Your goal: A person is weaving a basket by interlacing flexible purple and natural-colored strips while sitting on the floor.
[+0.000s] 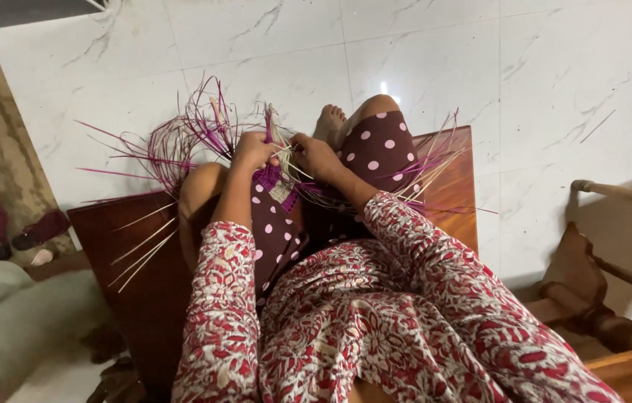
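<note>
My left hand (254,151) and my right hand (316,157) meet over my lap, both closed on a small woven piece (277,183) of purple and pale straw. Long purple strands (181,142) fan out to the left of my left hand, and pale strands (428,168) spread to the right past my right wrist. The weave rests on my maroon polka-dot trousers (379,149). I sit cross-legged, with a bare foot (328,123) just beyond my hands. Red floral sleeves cover both arms.
I sit on a dark wooden board (129,269) on a white marble floor (420,52). Loose pale straws (144,250) lie on the board at left. A pair of maroon slippers (13,231) lies at far left. Wooden furniture (614,276) stands at right.
</note>
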